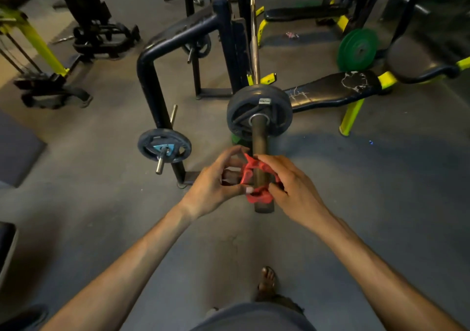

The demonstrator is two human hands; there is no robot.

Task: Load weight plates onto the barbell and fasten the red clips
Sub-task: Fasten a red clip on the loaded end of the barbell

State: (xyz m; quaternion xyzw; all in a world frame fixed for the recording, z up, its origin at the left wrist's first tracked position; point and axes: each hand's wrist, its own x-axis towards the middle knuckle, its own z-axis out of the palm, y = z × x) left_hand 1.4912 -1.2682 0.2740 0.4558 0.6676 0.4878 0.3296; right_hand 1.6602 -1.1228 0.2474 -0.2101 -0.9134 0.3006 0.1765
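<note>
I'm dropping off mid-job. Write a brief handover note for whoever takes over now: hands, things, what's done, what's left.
Hands: the left hand and the right hand both grip the red clip, one on each side.
Things: the clip sits round the barbell sleeve near its free end, apart from the weight plate.
Done: a plate is loaded on this end.
Left: slide the clip up against the plate and fasten it. I cannot tell the state of the latch.
</note>
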